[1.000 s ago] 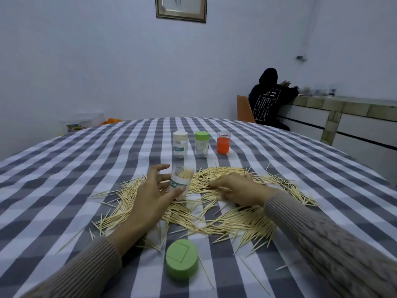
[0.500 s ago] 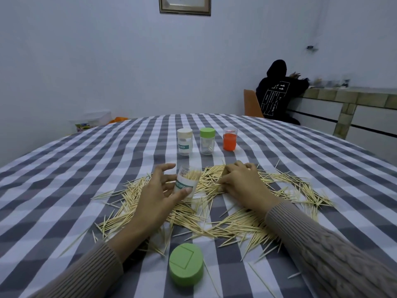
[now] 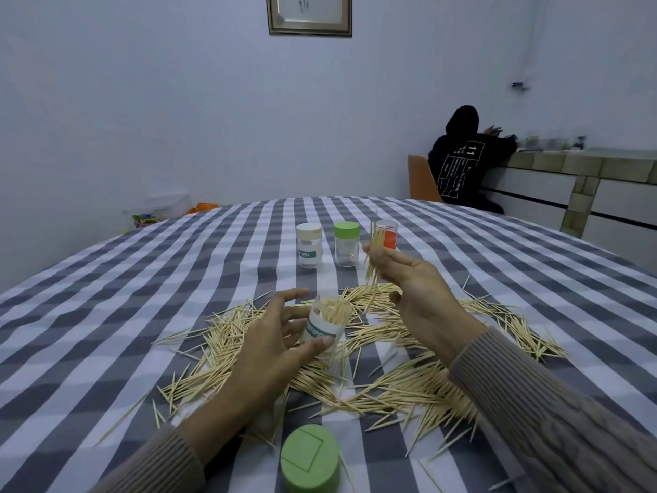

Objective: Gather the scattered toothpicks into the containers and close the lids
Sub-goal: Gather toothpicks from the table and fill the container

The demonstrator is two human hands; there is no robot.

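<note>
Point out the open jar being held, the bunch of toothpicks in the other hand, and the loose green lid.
open jar (image 3: 321,330): head view, on its label.
bunch of toothpicks (image 3: 375,259): head view, mid-bundle.
loose green lid (image 3: 309,457): head view, its top face.

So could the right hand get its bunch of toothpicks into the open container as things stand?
Probably yes: the clear open-topped container, held by the left hand, has no lid, and the right hand pinches its toothpick bundle just above it.

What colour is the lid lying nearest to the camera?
Light green; the lid shows best in the head view.
</note>
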